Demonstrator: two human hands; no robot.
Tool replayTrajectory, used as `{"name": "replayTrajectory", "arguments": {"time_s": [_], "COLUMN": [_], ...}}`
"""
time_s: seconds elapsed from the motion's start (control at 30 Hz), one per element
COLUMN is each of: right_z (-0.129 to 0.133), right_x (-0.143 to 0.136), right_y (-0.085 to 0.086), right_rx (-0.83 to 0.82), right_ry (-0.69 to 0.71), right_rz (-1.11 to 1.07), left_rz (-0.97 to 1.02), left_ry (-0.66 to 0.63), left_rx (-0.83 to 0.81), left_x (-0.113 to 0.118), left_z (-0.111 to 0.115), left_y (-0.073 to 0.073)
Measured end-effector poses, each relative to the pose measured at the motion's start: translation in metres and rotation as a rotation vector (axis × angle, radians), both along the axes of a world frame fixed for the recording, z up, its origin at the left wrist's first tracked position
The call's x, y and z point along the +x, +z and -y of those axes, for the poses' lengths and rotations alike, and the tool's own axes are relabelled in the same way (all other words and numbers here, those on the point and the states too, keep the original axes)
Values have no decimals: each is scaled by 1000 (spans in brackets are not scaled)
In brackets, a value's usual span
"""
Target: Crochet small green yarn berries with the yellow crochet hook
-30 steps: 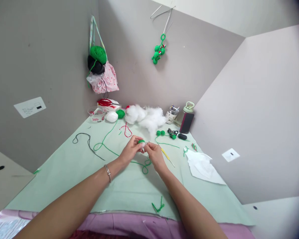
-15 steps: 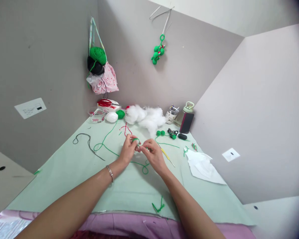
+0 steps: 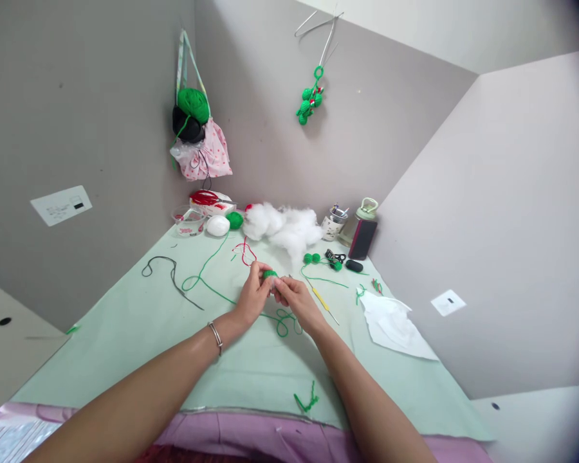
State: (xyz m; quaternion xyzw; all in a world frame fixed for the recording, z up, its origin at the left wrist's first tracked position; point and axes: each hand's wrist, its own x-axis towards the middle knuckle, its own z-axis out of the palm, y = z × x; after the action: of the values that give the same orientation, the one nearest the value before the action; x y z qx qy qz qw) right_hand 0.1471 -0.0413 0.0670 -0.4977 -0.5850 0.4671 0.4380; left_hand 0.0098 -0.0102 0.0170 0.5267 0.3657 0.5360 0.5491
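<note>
Between my fingers is a small green crocheted piece point(image 3: 269, 274), with a bit of white stuffing visible at its near edge. My left hand point(image 3: 251, 294) is closed around its left side. From the right, my right hand point(image 3: 298, 301) pinches at the same edge, its fingertips touching those of the left; they partly hide the piece. A green yarn strand point(image 3: 212, 290) runs over the table from the green yarn ball point(image 3: 234, 220) towards my hands, with loops below them. Right of my right hand lies a yellow-handled crochet hook point(image 3: 320, 298).
White fiber stuffing point(image 3: 289, 228) is heaped at the back, beside a white yarn ball point(image 3: 218, 226). Small green crocheted balls point(image 3: 311, 258), scissors point(image 3: 338, 256), a bottle point(image 3: 365, 212) and a phone point(image 3: 363, 239) stand or lie back right. White sheets point(image 3: 390, 325) lie at right.
My hands have drawn closer together. The crocheted piece has turned so more green faces up and less white shows. My right fingers have moved in onto its edge.
</note>
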Motion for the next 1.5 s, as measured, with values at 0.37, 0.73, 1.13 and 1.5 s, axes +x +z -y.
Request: {"name": "replayTrajectory", "arguments": {"time_s": [0.37, 0.73, 1.13, 1.5], "right_z": [-5, 14, -2, 5], "right_x": [4, -15, -9, -3], "right_y": [-8, -2, -10, 2], "right_rx": [97, 225, 85, 47], "right_ry": [-142, -63, -181, -130], "right_rz": [167, 332, 97, 48], "left_rz": [37, 37, 190, 121], "left_ry": [-123, 7, -136, -172], "left_rx": [-29, -173, -177, -127], "left_x": [-2, -2, -2, -5], "left_z": [1, -1, 9, 2], "left_y": [2, 8, 19, 15]}}
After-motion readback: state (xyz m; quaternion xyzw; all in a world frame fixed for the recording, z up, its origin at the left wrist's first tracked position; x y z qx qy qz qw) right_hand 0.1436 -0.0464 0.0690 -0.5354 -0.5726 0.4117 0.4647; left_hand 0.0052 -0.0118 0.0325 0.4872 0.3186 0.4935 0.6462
